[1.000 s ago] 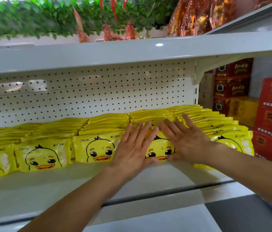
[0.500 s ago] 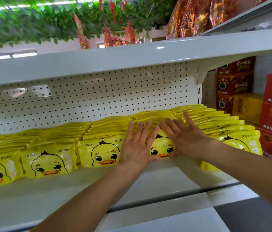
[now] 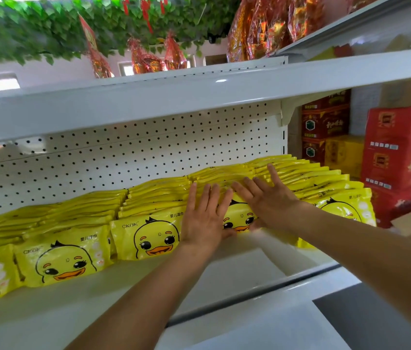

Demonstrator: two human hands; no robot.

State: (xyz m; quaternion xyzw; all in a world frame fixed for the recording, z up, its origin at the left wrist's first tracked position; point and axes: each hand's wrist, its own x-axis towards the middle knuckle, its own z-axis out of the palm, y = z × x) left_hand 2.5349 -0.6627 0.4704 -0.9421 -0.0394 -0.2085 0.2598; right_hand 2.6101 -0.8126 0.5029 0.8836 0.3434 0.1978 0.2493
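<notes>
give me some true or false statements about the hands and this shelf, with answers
1. The left hand and right hand lie flat, fingers straight, on one row of yellow duck packs. True.
2. The left hand holds a pack up in the air. False: it presses on the row, and the packs sit on the shelf.
3. The back panel is white with rows of holes. True.
4. Blue boxes are stacked to the right. False: red boxes stand there.
5. The packs fill several rows side by side. True.
</notes>
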